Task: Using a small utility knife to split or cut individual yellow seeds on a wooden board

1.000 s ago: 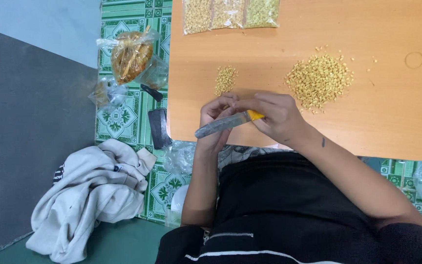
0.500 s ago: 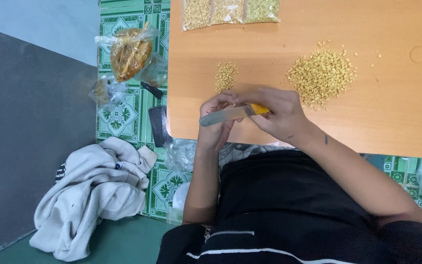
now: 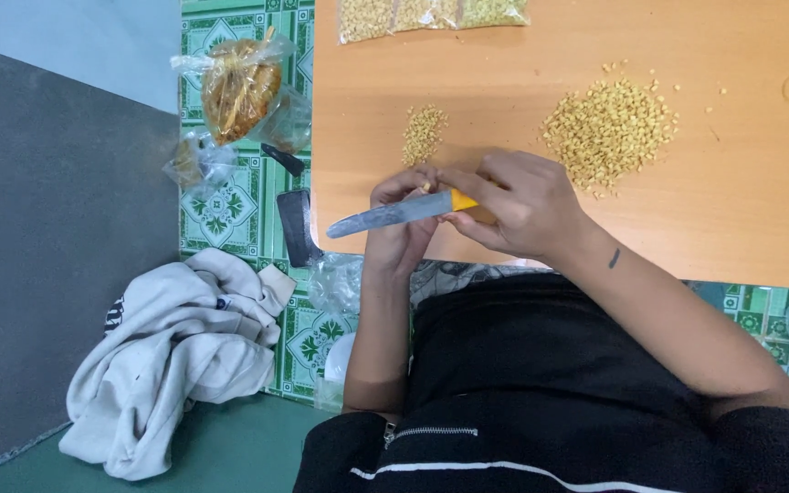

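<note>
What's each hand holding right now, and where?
Right hand grips the knife by its yellow handle; left hand pinches a small kernel at its fingertips.

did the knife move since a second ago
Barely: the knife tilted slightly flatter, staying at the table edge below the small pile.
</note>
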